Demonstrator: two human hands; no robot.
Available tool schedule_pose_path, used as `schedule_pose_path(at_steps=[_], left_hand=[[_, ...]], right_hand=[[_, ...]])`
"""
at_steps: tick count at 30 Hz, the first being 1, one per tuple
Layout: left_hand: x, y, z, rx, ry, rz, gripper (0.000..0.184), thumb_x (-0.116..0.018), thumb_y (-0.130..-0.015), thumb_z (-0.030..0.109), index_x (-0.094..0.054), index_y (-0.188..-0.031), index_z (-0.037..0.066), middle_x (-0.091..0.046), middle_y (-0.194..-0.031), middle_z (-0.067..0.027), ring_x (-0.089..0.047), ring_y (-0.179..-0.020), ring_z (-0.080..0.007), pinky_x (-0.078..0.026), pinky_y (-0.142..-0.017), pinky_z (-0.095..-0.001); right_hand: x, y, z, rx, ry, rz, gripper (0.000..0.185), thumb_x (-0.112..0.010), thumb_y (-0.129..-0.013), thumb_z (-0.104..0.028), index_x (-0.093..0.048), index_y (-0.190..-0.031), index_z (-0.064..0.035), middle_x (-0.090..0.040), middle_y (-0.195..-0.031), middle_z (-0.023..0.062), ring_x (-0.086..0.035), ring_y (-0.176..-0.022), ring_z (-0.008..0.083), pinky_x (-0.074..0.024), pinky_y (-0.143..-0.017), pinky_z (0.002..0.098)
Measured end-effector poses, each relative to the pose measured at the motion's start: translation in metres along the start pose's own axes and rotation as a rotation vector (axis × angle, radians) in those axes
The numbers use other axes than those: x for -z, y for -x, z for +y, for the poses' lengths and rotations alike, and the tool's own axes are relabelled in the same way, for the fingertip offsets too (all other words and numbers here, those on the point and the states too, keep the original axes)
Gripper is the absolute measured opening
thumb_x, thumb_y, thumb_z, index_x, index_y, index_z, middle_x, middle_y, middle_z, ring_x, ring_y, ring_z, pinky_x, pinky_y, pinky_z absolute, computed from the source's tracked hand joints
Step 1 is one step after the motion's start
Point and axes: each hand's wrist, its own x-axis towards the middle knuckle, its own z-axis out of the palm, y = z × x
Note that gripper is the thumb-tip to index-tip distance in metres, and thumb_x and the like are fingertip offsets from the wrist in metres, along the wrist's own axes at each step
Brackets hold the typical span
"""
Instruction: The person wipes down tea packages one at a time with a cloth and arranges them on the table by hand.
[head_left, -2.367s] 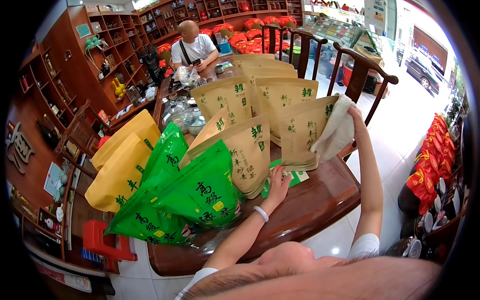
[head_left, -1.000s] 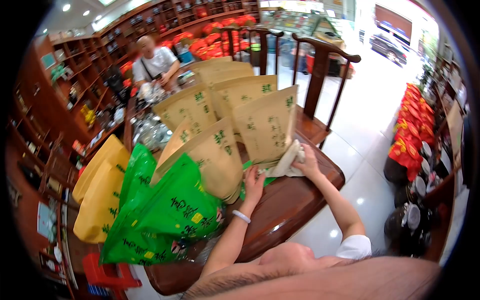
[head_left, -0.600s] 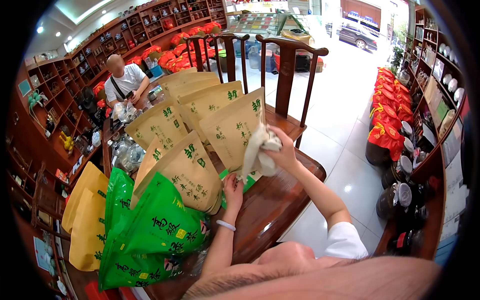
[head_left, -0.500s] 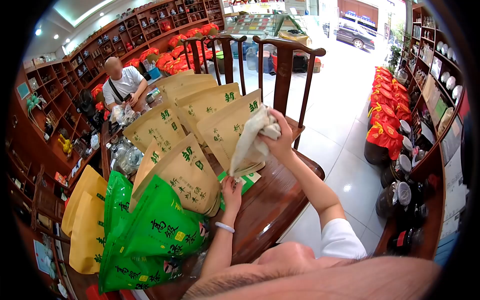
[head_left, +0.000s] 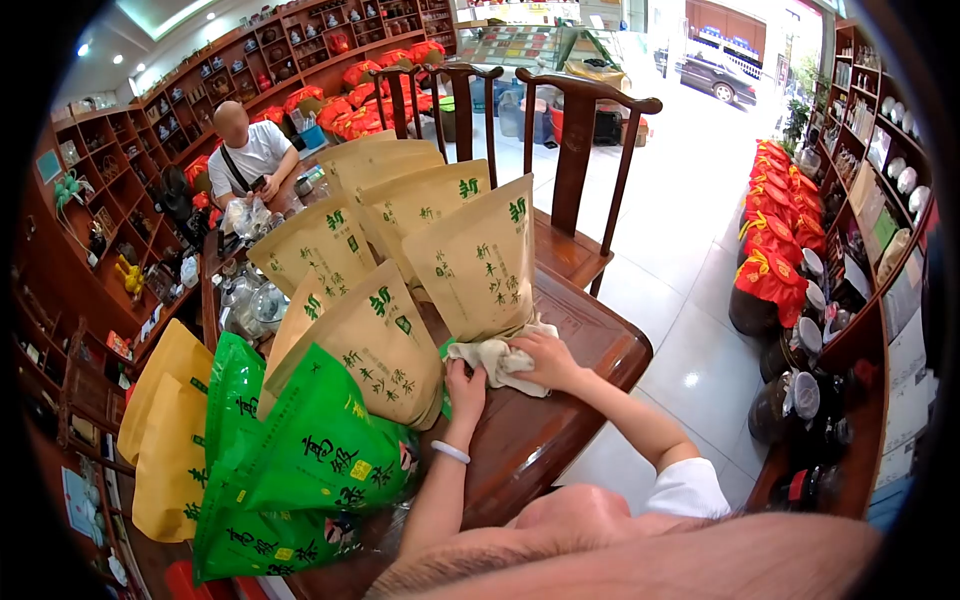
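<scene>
A crumpled whitish cloth [head_left: 495,358] lies low over the dark wooden table [head_left: 590,335], just in front of a standing kraft-paper tea bag [head_left: 470,262]. My right hand [head_left: 545,360] is closed on the cloth's right side, with part of it bunched under the fingers. At the cloth's left end, my left hand [head_left: 464,393] has its fingers curled on the fabric; their tips are partly hidden. A bit of a green card or packet [head_left: 446,400] shows beside my left hand, mostly covered. Another kraft tea bag [head_left: 365,350] stands close by on the left.
Glossy green tea bags [head_left: 320,440] and yellow-brown bags [head_left: 165,460] crowd the left. Wooden chairs [head_left: 575,150] stand behind the table. A person in a white shirt [head_left: 255,155] sits at the far left. Jars with red covers [head_left: 770,275] line the right shelves.
My right hand has come down from beside the kraft bag to the table with the cloth, which is now bunched. The white-and-green card is now mostly covered. My left hand stays nearly in place.
</scene>
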Motion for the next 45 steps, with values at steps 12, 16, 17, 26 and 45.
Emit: schedule_pose_path(at_steps=[12,16,17,26,45], left_hand=[[0.001,-0.001,0.007,-0.032,0.017,0.034,0.015,-0.054,-0.078,0.004,-0.055,-0.091,-0.003,-0.051,-0.092,-0.0056,-0.048,-0.076,-0.0137,-0.039,-0.068,-0.0264],[0.001,-0.001,0.011,0.021,0.083,0.035,0.015,-0.054,-0.079,0.005,-0.056,-0.09,-0.004,-0.054,-0.092,-0.0057,-0.049,-0.079,-0.0136,-0.04,-0.071,-0.0264],[0.002,-0.001,0.011,0.073,0.048,0.024,0.015,-0.054,-0.08,0.006,-0.056,-0.09,-0.004,-0.054,-0.091,-0.006,-0.05,-0.08,-0.0139,-0.04,-0.073,-0.0265],[0.003,-0.001,0.0,0.188,0.239,0.061,0.018,-0.056,-0.08,0.006,-0.056,-0.096,-0.004,-0.058,-0.093,-0.0114,-0.055,-0.085,-0.022,-0.042,-0.076,-0.0306],[0.003,-0.002,0.006,0.249,0.371,0.046,0.031,-0.059,-0.079,0.009,-0.055,-0.105,-0.008,-0.054,-0.106,-0.01,-0.053,-0.09,-0.0135,-0.044,-0.079,-0.025]], right_hand=[[-0.022,0.005,-0.013,-0.035,0.085,0.192,0.043,-0.071,-0.063,-0.024,-0.058,-0.101,-0.0093,-0.057,-0.093,0.0059,-0.053,-0.092,0.0255,-0.0416,-0.078,0.0364],[-0.023,0.006,-0.012,-0.029,0.082,0.2,0.043,-0.071,-0.062,-0.024,-0.058,-0.1,-0.0099,-0.057,-0.093,0.0057,-0.053,-0.091,0.0247,-0.0413,-0.078,0.0367],[-0.023,0.006,-0.012,-0.024,0.082,0.198,0.042,-0.071,-0.062,-0.024,-0.058,-0.1,-0.0101,-0.056,-0.093,0.0057,-0.053,-0.091,0.0244,-0.0411,-0.077,0.0367],[-0.024,0.018,-0.035,0.068,0.049,0.067,0.041,-0.071,-0.063,-0.025,-0.057,-0.099,-0.0107,-0.054,-0.094,0.0052,-0.053,-0.091,0.0247,-0.041,-0.076,0.0367],[0.018,0.06,-0.017,0.02,-0.003,0.145,0.037,-0.074,-0.062,-0.025,-0.061,-0.093,-0.0094,-0.061,-0.092,0.0096,-0.059,-0.086,0.029,-0.046,-0.076,0.0384]])
